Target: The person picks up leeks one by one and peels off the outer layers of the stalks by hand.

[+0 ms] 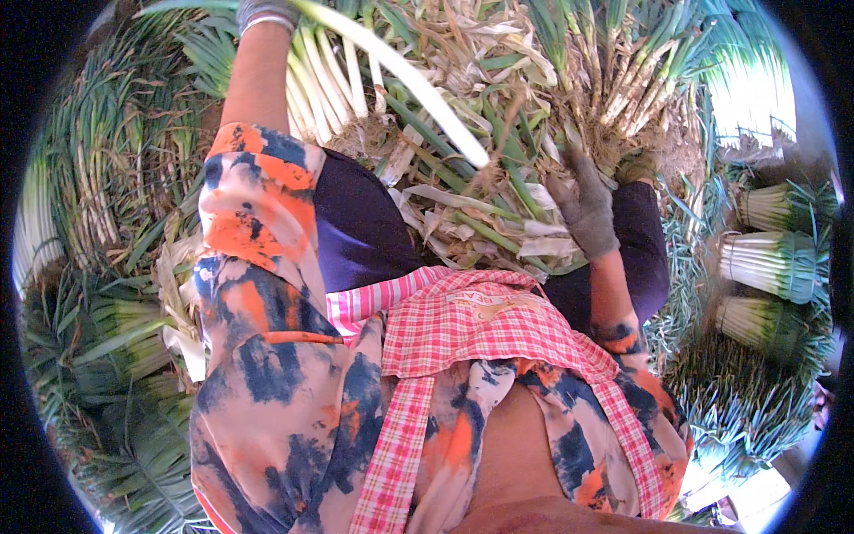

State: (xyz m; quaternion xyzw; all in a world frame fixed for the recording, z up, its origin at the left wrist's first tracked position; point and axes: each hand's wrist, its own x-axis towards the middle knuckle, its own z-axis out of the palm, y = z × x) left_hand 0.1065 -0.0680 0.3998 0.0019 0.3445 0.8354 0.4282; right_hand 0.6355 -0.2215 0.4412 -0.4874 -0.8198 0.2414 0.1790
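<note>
At the top edge, my left hand wears a grey glove and is closed around a long green onion; the picture's edge partly cuts it off. The onion's bare white shank slants down to the right and ends in brown roots. My right hand, also gloved, is over the right side of a heap of peeled leaves and husks. Its fingers are apart, with nothing seen in them. Cleaned white-stemmed onions lie together beside my left forearm. Unpeeled onions with soiled roots lie beyond my right hand.
Tied bundles of onions are stacked at the right. More unpeeled onions spread along the left, with leafy bundles below them. My knees in dark trousers flank the husk heap. A checked apron covers my lap.
</note>
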